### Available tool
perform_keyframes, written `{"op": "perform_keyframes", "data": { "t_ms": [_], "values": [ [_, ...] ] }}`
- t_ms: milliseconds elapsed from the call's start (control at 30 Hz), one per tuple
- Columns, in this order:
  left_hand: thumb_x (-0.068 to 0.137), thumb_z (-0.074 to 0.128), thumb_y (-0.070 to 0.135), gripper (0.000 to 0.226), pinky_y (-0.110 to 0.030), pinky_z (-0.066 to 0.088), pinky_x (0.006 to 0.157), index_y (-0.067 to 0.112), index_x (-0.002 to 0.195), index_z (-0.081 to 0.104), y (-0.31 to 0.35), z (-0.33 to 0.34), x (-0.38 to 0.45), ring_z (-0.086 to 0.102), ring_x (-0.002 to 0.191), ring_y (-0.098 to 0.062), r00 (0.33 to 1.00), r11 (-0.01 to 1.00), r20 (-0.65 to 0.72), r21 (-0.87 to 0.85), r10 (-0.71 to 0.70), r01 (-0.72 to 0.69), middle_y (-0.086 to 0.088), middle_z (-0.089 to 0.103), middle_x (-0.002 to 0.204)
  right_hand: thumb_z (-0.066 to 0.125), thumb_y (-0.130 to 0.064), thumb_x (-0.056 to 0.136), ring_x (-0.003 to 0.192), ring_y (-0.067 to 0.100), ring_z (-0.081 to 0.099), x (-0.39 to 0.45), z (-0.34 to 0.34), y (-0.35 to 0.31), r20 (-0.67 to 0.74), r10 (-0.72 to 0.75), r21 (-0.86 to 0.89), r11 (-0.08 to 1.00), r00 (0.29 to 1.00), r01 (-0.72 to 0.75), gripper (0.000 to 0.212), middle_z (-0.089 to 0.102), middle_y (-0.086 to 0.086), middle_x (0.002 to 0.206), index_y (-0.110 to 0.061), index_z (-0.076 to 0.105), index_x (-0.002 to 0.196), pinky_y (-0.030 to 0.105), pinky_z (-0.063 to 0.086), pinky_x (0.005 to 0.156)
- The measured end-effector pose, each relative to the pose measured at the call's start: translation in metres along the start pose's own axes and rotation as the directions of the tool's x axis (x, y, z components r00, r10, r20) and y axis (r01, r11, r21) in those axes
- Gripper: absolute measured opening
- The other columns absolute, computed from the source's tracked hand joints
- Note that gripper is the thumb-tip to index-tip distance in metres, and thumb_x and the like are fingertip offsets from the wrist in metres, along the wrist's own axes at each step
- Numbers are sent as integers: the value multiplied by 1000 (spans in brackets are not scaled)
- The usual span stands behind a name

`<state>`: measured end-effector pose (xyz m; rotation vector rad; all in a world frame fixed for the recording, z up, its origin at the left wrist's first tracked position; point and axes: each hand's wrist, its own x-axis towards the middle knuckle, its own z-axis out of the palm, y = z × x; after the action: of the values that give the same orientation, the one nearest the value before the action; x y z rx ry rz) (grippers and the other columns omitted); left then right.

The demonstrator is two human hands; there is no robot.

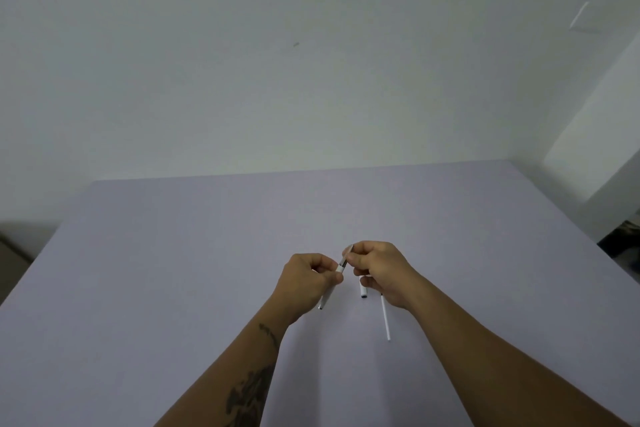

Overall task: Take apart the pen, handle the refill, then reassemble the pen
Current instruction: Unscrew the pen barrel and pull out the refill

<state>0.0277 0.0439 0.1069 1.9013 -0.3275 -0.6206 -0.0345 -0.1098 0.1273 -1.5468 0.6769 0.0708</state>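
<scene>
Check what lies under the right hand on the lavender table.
Under the right hand, a thin white refill tube and a short white pen piece stick out toward the camera. Their far ends are hidden by the hand.

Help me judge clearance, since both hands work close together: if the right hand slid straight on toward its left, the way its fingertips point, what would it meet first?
Most likely the thin grey refill it pinches drives into the white plastic pen barrel, then right hand meets left hand. Depth is uncertain.

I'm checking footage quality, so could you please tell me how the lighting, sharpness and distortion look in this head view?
Head view: dim, even light, no glare; wide-angle lens bows the table edges; the pen barrel in the left hand and the right hand look soft.
</scene>
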Motion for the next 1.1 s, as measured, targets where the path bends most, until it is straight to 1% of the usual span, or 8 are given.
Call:
{"op": "perform_keyframes", "data": {
  "t_ms": [133,267,467,567,633,867,967,1100],
  "values": [
    [80,75,18,1,-32,54,72,17,81,75,1,-3,-1,59,69,-15,1000,1000,-23,20,20,-19,0,65,73,64,-10,93,72,16,55,-2,1,-1,45,2,49,999,999,-4,12,65,0,80,-12,74,99,28,49,64],
    [83,72,16,2,-22,48,58,14,83,73,4,-5,-4,54,63,-14,1000,1000,11,-5,16,-16,-2,61,72,66,-14,92,72,17,55,-2,2,-4,34,-25,54,998,999,23,9,63,1,80,-10,73,94,29,50,65],
    [92,63,19,11,-33,52,78,17,88,73,6,-4,-8,59,76,-18,997,999,68,-17,35,-34,-1,65,80,57,-8,96,76,16,57,-2,1,-8,40,-33,-9,999,999,33,19,68,2,85,-13,75,95,29,52,69],
    [95,58,17,17,-43,54,91,13,95,74,6,-3,-9,67,92,-31,996,999,89,-21,30,-28,-12,72,92,59,-12,95,76,16,58,-1,0,-8,40,-29,2,1000,999,29,16,68,3,87,-13,76,98,29,53,69],
    [97,54,17,21,-46,55,93,10,100,74,5,-4,-8,67,96,-34,995,1000,100,-22,23,-21,-15,73,97,64,-17,93,77,16,58,0,-1,-8,33,-21,10,1000,999,21,15,67,4,89,-12,75,101,29,54,70],
    [96,57,17,20,-40,58,83,10,97,75,0,-4,-5,64,77,-20,990,997,144,-71,12,-2,-11,71,86,59,-9,96,76,16,57,-1,-4,-7,56,15,23,1000,998,-16,18,67,3,88,-15,76,99,28,53,67],
    [95,59,18,19,-36,58,78,9,93,76,-2,-4,-4,63,72,-18,989,996,148,-93,14,0,-8,70,80,63,-15,94,76,18,57,-3,-3,-5,66,43,53,998,997,-46,13,66,5,91,-12,73,103,30,51,68],
    [94,61,19,17,-28,58,73,12,91,77,-5,-4,-4,64,68,-12,988,995,156,-101,9,7,-4,71,79,63,-16,95,76,17,57,-3,-3,-4,51,45,27,999,998,-47,12,63,4,86,-8,72,97,29,51,68]
  ]
}}
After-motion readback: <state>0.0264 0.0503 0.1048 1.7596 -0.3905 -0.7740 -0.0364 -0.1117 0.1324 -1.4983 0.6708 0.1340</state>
